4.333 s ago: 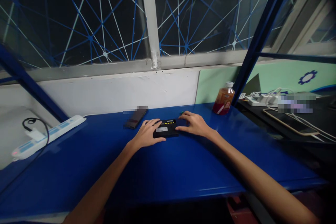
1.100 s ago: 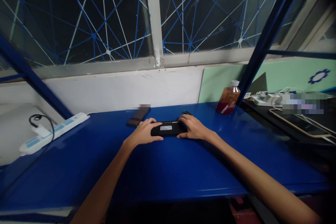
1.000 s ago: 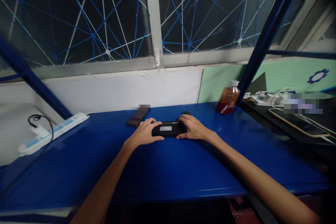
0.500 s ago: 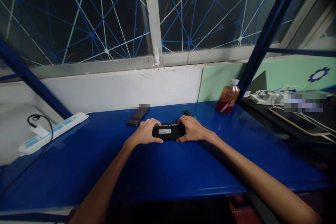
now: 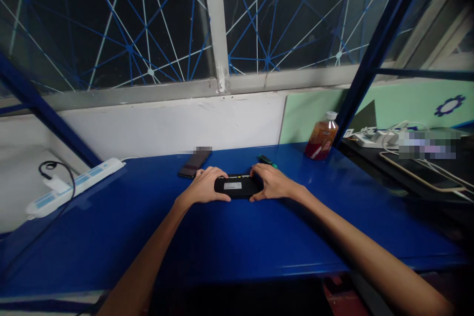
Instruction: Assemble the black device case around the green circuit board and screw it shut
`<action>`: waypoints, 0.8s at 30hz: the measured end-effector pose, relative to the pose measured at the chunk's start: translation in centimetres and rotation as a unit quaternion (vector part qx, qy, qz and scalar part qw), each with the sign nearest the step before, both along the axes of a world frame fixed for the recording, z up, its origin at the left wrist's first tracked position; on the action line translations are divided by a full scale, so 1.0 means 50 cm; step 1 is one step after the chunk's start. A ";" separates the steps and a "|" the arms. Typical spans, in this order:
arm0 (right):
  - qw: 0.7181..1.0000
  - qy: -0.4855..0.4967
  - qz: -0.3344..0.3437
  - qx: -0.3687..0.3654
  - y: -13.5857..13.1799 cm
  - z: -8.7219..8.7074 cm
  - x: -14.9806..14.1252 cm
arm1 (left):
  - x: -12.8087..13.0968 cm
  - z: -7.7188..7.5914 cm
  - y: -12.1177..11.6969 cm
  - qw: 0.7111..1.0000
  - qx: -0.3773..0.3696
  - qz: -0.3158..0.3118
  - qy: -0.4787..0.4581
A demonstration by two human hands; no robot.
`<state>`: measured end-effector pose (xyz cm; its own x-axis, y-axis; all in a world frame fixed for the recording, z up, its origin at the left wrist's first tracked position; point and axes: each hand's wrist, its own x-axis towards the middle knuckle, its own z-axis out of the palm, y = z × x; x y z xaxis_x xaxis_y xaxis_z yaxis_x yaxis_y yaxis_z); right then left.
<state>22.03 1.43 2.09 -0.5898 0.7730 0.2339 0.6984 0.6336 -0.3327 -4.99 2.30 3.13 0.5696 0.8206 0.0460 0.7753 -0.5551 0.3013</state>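
Observation:
Between my hands is a flat black box-shaped device (image 5: 237, 192) with a white label on its upper face and a row of small ports along its far edge, one of them yellow. My left hand (image 5: 209, 185) grips its left end, thumb on the near side and fingers on the far side. At the opposite end my right hand (image 5: 272, 182) holds it in the same way. Just beyond my right hand lies a screwdriver with a green and black handle (image 5: 267, 161), its shaft partly hidden. A dark phone (image 5: 195, 163) rests behind my left hand.
The blue table (image 5: 237, 242) runs up to a white wall. A bottle of reddish drink (image 5: 321, 137) stands at the back right. On the left lies a white power strip (image 5: 79, 185) with a black cable. Another phone (image 5: 422, 170) and white cables lie on a dark surface at right.
Both hands keep their hold on the black device. Its position is nearly the same, with only a very slight shift; nothing else has visibly moved.

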 end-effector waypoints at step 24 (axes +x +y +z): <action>1.000 0.004 0.021 -0.012 0.004 -0.006 0.005 | 0.002 0.001 -0.004 1.000 -0.014 -0.015 0.000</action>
<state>22.29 1.65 1.77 -0.6197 0.7532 0.2208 0.6692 0.6540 -0.3528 -4.92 2.12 3.16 0.5938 0.8043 0.0228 0.7586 -0.5691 0.3173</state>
